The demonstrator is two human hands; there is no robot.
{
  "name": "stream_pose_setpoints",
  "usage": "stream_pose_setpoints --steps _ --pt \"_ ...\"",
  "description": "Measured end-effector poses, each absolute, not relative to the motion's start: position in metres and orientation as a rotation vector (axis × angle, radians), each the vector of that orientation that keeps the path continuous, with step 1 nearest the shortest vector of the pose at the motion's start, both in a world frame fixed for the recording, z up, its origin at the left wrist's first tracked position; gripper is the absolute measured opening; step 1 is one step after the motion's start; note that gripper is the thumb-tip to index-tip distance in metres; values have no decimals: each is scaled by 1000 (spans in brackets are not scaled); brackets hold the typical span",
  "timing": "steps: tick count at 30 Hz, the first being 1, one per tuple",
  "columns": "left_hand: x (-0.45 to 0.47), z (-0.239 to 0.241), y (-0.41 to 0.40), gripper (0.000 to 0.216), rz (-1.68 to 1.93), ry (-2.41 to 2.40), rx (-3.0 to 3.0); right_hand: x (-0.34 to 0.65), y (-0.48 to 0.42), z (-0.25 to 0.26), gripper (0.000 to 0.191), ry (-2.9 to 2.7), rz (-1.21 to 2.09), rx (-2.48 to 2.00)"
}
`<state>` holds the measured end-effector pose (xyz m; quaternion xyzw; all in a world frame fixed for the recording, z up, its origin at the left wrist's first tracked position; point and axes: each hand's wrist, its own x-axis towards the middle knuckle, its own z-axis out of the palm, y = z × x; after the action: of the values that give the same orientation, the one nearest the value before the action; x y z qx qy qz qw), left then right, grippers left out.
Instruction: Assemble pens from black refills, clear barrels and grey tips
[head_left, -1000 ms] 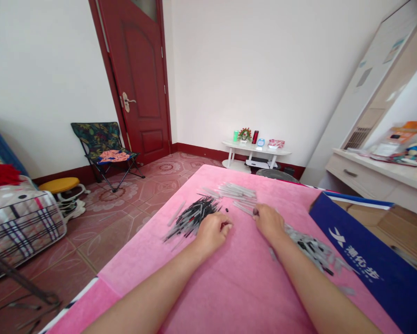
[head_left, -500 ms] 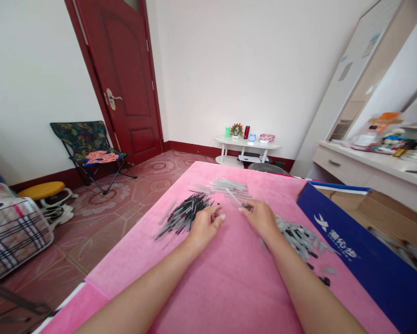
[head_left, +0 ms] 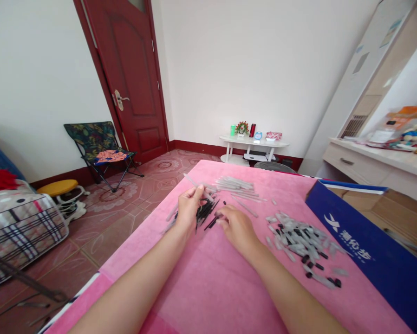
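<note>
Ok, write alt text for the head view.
Over a pink table, the left hand pinches a pale tube above a pile of black rods, which the right hand touches. More pale tubes lie beyond; grey and black caps lie beside a blue box.

Pink tabletop (head_left: 208,287): near half bare, open passage between and beside the forearms.
Far half, obstructions: black rods (head_left: 205,211) left of centre; clear tubes (head_left: 237,184) just behind them; grey caps (head_left: 299,236) scattered to the right.
Right edge: blue box (head_left: 365,260), whose upright wall bars sideways reach.
Left edge: open to the floor.
</note>
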<state>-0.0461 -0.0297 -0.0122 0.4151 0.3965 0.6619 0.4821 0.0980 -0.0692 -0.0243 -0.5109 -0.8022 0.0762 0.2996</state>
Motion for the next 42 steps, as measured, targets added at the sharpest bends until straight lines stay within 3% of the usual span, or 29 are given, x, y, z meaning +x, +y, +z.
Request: stream_pose_setpoints --steps 5,11,23,26,30,33,42 --pt "-60 -14 -19 30 1671 868 666 90 -75 -36 33 -2484 116 -1116" --pt "-53 -17 -22 28 1632 831 632 88 -76 -32 22 -2571 31 -1067" --pt "-48 -24 -21 13 1596 666 469 89 -83 -31 19 -2620 -55 -896" --pt "-49 -26 -18 10 1598 642 407 97 -83 -24 19 -2447 -13 -830" --pt "-45 -25 -18 1 1607 582 284 109 -84 -1 11 -1774 136 -906" --pt "-37 -21 -23 8 1554 518 222 111 -87 22 9 -1333 299 -926" --pt "-20 -7 -42 9 1490 468 133 102 -97 40 10 -1232 433 -850"
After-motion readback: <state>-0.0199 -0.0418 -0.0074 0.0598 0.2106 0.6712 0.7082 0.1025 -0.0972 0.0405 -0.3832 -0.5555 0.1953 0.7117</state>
